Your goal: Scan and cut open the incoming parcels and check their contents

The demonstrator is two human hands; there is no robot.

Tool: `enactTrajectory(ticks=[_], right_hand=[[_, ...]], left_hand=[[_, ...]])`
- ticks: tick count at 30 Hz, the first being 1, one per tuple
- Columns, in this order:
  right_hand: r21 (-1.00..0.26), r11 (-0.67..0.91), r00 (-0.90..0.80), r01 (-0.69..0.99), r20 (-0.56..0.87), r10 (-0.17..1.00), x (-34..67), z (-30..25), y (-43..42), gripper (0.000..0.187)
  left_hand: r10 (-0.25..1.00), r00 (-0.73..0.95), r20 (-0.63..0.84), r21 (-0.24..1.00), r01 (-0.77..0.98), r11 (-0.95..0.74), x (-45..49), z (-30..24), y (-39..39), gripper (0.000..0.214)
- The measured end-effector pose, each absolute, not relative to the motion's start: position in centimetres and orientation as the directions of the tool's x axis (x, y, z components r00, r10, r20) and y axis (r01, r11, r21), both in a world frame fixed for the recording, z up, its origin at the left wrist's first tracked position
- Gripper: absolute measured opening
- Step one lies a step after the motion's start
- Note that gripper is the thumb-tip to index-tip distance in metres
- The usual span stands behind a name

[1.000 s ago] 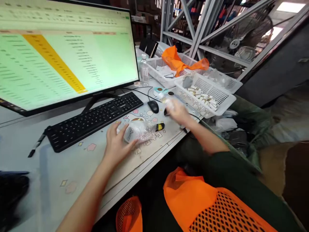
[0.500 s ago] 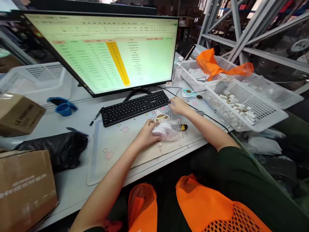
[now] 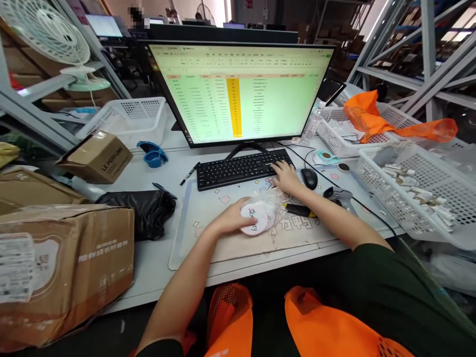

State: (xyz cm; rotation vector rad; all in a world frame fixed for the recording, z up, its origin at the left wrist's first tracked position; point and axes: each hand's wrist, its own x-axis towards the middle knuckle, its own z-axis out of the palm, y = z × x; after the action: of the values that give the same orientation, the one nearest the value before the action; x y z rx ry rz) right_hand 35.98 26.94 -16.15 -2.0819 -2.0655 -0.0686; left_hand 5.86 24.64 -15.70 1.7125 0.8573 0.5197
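My left hand [image 3: 235,217] is closed round a round white container [image 3: 253,218] with dark lettering on its face, partly wrapped in clear bubble wrap [image 3: 274,198]. It is held just above the printed desk mat [image 3: 211,223]. My right hand [image 3: 286,177] lies over the right end of the black keyboard [image 3: 238,171], fingers spread on the number keys and holding nothing. Right of that hand sits a black mouse [image 3: 309,178]. A black and yellow cutter [image 3: 298,210] lies on the mat under my right forearm. Beyond the keyboard stands a monitor [image 3: 275,104] showing a spreadsheet.
At left are a large taped carton [image 3: 100,258], a smaller box [image 3: 100,157], a black plastic bag [image 3: 148,213] and a blue tape dispenser [image 3: 154,157]. A white basket [image 3: 409,198] of small pieces stands at right. A mouse cable [image 3: 368,208] crosses the mat.
The view has swung left and up. My right hand has spread its fingers over the number keys. The white container's lettered face has turned toward me in my left hand.
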Motion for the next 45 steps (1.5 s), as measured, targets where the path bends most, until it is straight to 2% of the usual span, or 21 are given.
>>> enactTrajectory(ticks=[3,5,7,9,11,13,15,18,21,23,25,27,28,30,31,32,35,38,39,42,45], right_hand=[[-0.191,-0.021,0.052,0.981,0.161,0.986,37.2,-15.8,22.9,0.051],[-0.243,0.001,0.027,0.97,0.113,0.993,37.4,-15.9,19.3,0.043],[-0.338,0.029,-0.002,0.941,0.08,0.997,36.6,-16.2,16.0,0.044],[-0.476,0.062,-0.029,0.877,0.077,0.997,35.0,-16.7,13.8,0.055],[-0.61,0.098,-0.057,0.786,0.087,0.995,33.0,-17.3,12.8,0.075],[-0.734,0.087,-0.047,0.674,0.075,0.996,31.4,-17.7,12.9,0.087],[-0.808,0.007,-0.007,0.59,0.003,1.0,30.5,-18.0,13.4,0.087],[-0.764,-0.044,-0.001,0.644,-0.059,0.998,30.2,-18.0,13.7,0.076],[-0.656,0.056,-0.029,0.753,0.051,0.998,30.7,-17.6,13.3,0.061],[-0.617,0.114,-0.026,0.779,0.151,0.988,31.1,-17.2,12.9,0.057],[-0.599,0.162,-0.019,0.784,0.239,0.971,31.2,-16.7,12.9,0.058],[-0.601,0.201,-0.007,0.774,0.31,0.951,30.9,-15.9,13.5,0.069],[-0.604,0.22,-0.001,0.766,0.341,0.94,30.7,-15.4,14.2,0.079],[-0.611,0.278,-0.017,0.741,0.396,0.918,30.0,-14.4,16.2,0.099],[-0.622,0.312,-0.04,0.718,0.412,0.91,29.6,-14.1,17.4,0.101],[-0.645,0.342,-0.065,0.683,0.413,0.908,29.4,-13.8,18.6,0.095],[-0.784,0.342,-0.049,0.518,0.372,0.927,29.5,-13.7,22.0,0.055],[-0.887,0.302,0.194,0.349,0.384,0.903,31.1,-13.7,23.7,0.045],[-0.901,0.3,0.29,0.314,0.392,0.873,32.0,-13.5,23.7,0.046],[-0.908,0.295,0.507,0.298,0.412,0.757,35.4,-12.4,21.4,0.052],[-0.862,0.284,0.622,0.42,0.501,0.602,40.7,-11.4,14.9,0.057]], left_hand=[[0.74,0.662,-0.12,0.946,0.303,-0.118,2.7,-14.9,26.9,0.045],[0.755,0.64,-0.145,0.932,0.344,-0.112,1.1,-14.5,27.8,0.04],[0.763,0.629,-0.148,0.929,0.354,-0.111,0.8,-14.2,28.0,0.041],[0.746,0.655,-0.116,0.945,0.305,-0.121,1.9,-13.8,27.3,0.044],[0.763,0.644,-0.058,0.975,0.203,-0.097,3.9,-13.7,26.1,0.05],[0.851,0.524,-0.023,0.996,0.089,-0.028,5.9,-14.0,24.8,0.058],[0.934,0.354,-0.044,0.999,-0.002,0.047,7.3,-14.5,23.9,0.064],[0.981,0.188,-0.042,0.999,-0.007,0.045,7.8,-15.2,23.4,0.06],[0.985,0.097,0.143,0.968,0.194,-0.159,7.7,-14.6,23.4,0.043],[0.933,0.146,0.33,0.845,0.395,-0.361,7.9,-13.2,23.3,0.035],[0.846,0.267,0.462,0.637,0.564,-0.526,8.5,-11.3,23.1,0.033],[0.777,0.391,0.494,0.465,0.636,-0.616,9.6,-9.1,22.9,0.032],[0.755,0.435,0.491,0.425,0.636,-0.644,10.2,-8.0,22.9,0.032],[0.726,0.478,0.494,0.429,0.592,-0.682,11.4,-6.2,23.1,0.035],[0.719,0.479,0.503,0.46,0.556,-0.692,11.9,-5.6,23.3,0.036],[0.72,0.471,0.51,0.504,0.515,-0.693,12.3,-5.3,23.7,0.038],[0.76,0.364,0.538,0.669,0.365,-0.648,12.6,-6.5,24.6,0.051],[0.788,0.145,0.598,0.736,0.288,-0.612,12.7,-11.0,24.7,0.075],[0.791,0.156,0.591,0.731,0.312,-0.607,13.0,-12.8,24.5,0.084],[0.8,0.404,0.443,0.651,0.469,-0.597,14.9,-17.3,23.7,0.105],[0.789,0.491,0.368,0.508,0.605,-0.613,17.6,-18.9,23.8,0.097]])
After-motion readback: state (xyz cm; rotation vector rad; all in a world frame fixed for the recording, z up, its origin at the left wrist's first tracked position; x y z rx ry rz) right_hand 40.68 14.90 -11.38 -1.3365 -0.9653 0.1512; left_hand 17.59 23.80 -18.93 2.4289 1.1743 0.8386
